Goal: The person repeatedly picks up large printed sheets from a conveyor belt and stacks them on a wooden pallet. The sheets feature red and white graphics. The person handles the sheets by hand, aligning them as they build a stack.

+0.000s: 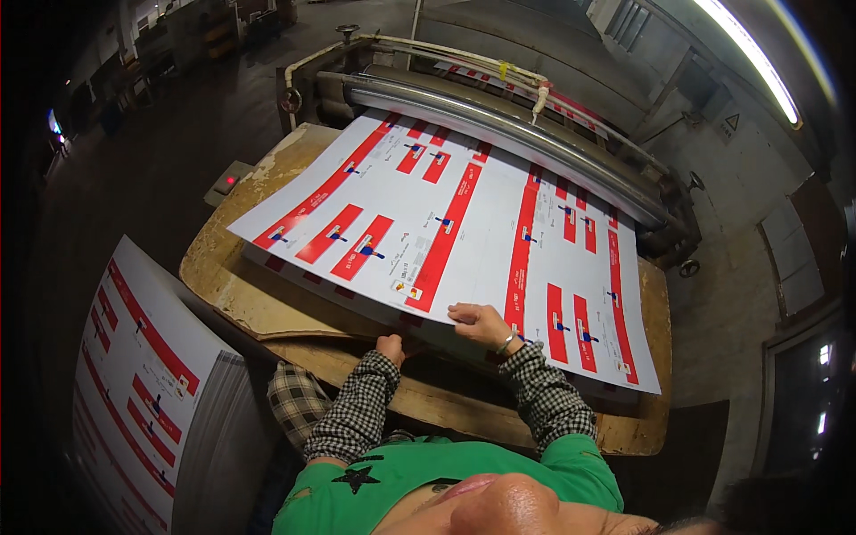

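Observation:
A large white printed sheet (486, 232) with red bands and blue figures lies on the worn wooden table, its far end under the machine's metal roller (508, 147). My right hand (483, 326), with a bracelet at the wrist, is closed on the sheet's near edge, which is raised. Left of it and lower, my left hand (390, 347) is curled by the edge of another sheet underneath. Its fingertips are hidden, so what it holds cannot be made out. Both forearms wear black-and-white checked sleeves.
A tall stack of similar printed sheets (134, 383) stands at the left. The wooden table (234, 281) has a rounded, worn edge. A small box with a red light (231, 181) sits at its far left. Handwheels (689, 268) and pipes frame the roller machine.

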Demonstrator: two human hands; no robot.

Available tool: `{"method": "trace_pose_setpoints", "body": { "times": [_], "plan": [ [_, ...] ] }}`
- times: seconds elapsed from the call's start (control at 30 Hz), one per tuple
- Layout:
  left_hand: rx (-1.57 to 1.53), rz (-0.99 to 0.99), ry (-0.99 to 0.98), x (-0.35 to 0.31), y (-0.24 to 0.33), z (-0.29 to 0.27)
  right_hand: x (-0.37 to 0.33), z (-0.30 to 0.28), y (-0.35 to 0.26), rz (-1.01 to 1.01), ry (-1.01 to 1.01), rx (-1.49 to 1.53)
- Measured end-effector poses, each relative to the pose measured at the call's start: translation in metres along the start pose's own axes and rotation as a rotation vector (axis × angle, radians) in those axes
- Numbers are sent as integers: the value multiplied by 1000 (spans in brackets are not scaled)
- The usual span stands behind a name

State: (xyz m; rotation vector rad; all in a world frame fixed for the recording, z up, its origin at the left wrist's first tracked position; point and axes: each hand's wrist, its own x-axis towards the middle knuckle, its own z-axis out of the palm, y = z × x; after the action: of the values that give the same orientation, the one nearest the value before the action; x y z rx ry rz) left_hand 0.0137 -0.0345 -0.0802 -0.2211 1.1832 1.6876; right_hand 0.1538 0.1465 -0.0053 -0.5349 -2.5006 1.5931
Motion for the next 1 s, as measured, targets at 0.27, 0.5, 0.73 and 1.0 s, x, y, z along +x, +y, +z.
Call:
{"method": "trace_pose_setpoints", "body": {
  "times": [0.27, 0.5, 0.73, 1.0],
  "plan": [
    [47, 22, -32, 7, -2, 2, 7, 21, 37, 70, -139, -228],
    [-32, 21, -188, 14, -7, -4, 50, 21, 47, 110, 135, -582],
    [20, 27, -336, 8, -4, -16, 4, 37, 24, 3, -156, -854],
    [-51, -3, 16, -1, -2, -2, 4, -13, -8, 92, 25, -104]
  ]
}}
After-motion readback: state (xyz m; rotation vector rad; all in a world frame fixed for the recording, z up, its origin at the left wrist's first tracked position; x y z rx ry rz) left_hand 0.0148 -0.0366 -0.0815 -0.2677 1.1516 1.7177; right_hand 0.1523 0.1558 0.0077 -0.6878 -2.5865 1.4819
